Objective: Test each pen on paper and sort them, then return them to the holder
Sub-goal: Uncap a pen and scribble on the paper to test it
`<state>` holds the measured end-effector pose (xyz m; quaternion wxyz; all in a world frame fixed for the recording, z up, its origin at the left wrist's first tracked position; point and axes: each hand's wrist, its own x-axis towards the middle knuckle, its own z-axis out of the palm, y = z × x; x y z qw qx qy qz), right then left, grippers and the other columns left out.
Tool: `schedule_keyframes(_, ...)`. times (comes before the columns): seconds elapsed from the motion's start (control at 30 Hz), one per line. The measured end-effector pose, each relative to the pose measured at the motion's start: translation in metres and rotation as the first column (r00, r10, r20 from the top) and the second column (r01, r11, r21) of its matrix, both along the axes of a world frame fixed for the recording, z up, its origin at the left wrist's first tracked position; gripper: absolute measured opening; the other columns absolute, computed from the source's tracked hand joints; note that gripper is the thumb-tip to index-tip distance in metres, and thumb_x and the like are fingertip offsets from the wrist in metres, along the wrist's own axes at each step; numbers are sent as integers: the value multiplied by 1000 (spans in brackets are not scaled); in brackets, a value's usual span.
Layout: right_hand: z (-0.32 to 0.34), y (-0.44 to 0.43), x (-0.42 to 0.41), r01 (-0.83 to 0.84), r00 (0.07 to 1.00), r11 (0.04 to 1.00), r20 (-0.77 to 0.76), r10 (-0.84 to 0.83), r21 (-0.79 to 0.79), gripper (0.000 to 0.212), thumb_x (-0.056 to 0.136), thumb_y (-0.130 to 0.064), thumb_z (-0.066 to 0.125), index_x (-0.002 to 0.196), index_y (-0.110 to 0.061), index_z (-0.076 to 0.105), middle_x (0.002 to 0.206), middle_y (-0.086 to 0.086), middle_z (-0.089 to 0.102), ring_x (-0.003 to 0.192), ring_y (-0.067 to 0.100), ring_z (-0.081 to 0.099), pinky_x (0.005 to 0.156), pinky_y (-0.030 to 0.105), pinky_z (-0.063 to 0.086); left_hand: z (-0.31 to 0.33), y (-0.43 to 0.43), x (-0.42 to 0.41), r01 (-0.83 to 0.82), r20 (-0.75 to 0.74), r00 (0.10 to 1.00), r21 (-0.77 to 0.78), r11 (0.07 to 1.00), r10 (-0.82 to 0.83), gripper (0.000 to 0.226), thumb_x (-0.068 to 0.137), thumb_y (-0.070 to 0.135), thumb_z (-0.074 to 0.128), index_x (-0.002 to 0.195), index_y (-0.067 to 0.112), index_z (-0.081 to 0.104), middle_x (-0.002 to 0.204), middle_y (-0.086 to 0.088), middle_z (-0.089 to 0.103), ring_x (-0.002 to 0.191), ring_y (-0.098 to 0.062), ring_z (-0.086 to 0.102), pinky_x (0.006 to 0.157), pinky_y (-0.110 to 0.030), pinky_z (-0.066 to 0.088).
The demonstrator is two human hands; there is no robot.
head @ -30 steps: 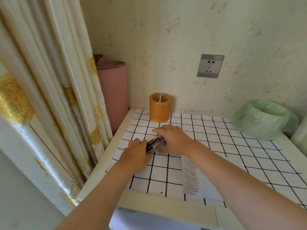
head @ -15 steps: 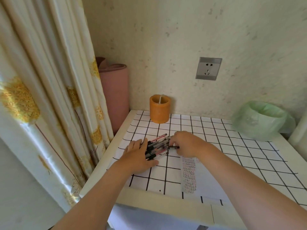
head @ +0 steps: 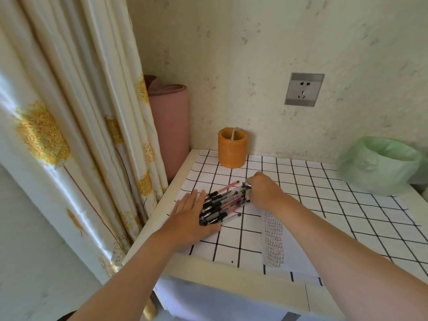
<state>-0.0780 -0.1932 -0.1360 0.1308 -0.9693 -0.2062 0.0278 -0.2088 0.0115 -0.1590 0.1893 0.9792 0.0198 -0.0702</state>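
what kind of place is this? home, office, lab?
Probably a home room corner, not a lab: floral curtain, rolled pink mat standing behind it, small table with pens, and a green-bagged bin.

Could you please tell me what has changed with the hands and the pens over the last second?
The hands drew apart: the right hand moved right to the far ends of the pens, fingers curled there; the left hand lies flat against their grip ends. The pens, earlier mostly hidden between the hands, now lie spread on the table. The orange holder and test paper stayed put.
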Motion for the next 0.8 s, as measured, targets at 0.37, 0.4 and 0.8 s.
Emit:
schedule_keyframes(0.37,4,12,-7,-103,993,985,-38,110,140,39,91,-8,53,129,-14,58,116,8,49,106,24,53,93,35,49,12,-19,13,94,-43,995,155,983,-88,102,86,76,44,157,25,-10,166,-1,-4,152,-21,-2,124,-46,-1)
schedule_keyframes(0.4,9,8,-8,-100,995,985,-17,103,142,39,91,-10,53,130,-13,55,118,8,48,108,24,52,94,36,47,17,-20,14,90,-33,996,157,983,-86,102,86,76,44,157,26,-9,166,-1,-4,152,-21,-2,124,-47,-1)
schedule_keyframes(0.8,20,-91,-55,57,997,997,-41,-59,-42,36,96,-32,56,132,-30,59,125,0,66,114,23,60,90,35,50,37,-118,32,394,92,912,69,917,-399,77,89,61,56,154,29,31,165,2,14,151,-19,10,121,-44,11)
